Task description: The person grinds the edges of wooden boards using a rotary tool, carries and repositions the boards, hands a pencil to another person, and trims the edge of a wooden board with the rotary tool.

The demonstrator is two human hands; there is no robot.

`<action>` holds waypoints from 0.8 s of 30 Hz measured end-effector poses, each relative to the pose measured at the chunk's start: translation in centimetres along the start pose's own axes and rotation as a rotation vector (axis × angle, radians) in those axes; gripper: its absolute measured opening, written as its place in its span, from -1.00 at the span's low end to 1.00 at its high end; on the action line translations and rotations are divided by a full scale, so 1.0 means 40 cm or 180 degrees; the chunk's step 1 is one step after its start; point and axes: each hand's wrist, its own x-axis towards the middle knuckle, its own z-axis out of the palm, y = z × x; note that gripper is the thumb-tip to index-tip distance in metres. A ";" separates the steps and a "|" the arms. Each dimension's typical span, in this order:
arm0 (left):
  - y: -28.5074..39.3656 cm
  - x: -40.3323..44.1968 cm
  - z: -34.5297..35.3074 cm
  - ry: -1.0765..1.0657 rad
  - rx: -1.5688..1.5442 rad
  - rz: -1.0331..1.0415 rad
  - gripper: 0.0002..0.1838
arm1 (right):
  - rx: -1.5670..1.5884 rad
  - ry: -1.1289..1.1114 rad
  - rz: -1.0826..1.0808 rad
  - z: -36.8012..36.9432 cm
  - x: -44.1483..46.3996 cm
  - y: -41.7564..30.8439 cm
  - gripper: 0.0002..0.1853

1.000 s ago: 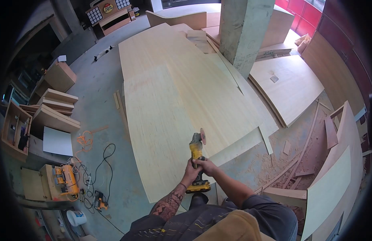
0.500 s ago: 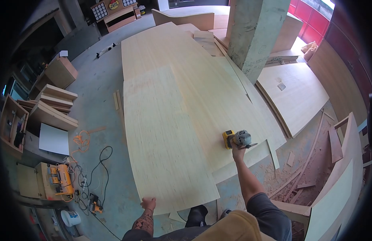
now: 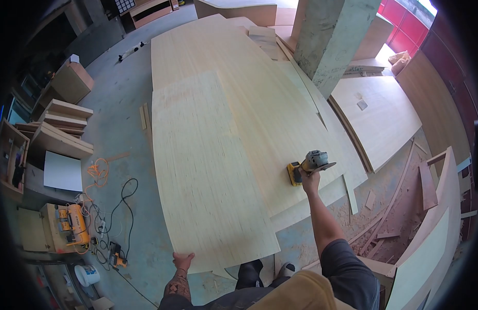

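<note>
My right hand (image 3: pixel 310 179) is wrapped round a yellow and black cordless angle grinder (image 3: pixel 314 161), whose grey head and disc point right. The tool is over the right part of the large plywood stack. At the near left corner of the pale top plywood sheet (image 3: pixel 208 170), my left hand (image 3: pixel 183 260) rests on the edge, thumb toward the sheet and the other fingers partly hidden. Under that sheet lie further wide boards (image 3: pixel 270 124).
A concrete pillar (image 3: pixel 329 46) rises beyond the stack, beside another board pile (image 3: pixel 378 119). Cables, an orange compressor (image 3: pixel 77 225) and a white bucket (image 3: pixel 87 275) stand at left. Wood scraps (image 3: pixel 388 235) and a curved frame (image 3: pixel 430 253) are at right.
Both hands were on the grinder in front of my body. My left hand has let go and moved to the sheet's near left corner; my right hand has carried the grinder right and forward.
</note>
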 end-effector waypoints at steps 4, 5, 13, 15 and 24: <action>-0.020 0.006 -0.006 -0.0049 -0.0138 0.0062 0.43 | -0.0114 -0.0013 0.0355 -0.001 -0.029 0.091 -0.53; -0.031 0.007 -0.007 -0.0117 -0.0022 0.0077 0.43 | -0.0035 -0.0018 0.0387 -0.001 -0.029 0.105 -0.53; -0.004 -0.006 -0.028 -0.0219 -0.0251 0.0058 0.30 | 0.0046 -0.0094 0.0529 -0.010 -0.047 -0.003 -0.40; 0.001 -0.008 -0.032 -0.0235 -0.0256 0.0062 0.30 | 0.0042 -0.0007 0.0594 -0.012 -0.044 -0.014 -0.39; -0.024 0.019 -0.039 -0.0331 -0.0646 0.0168 0.22 | -0.0454 0.0592 0.1180 0.093 -0.250 0.168 -0.10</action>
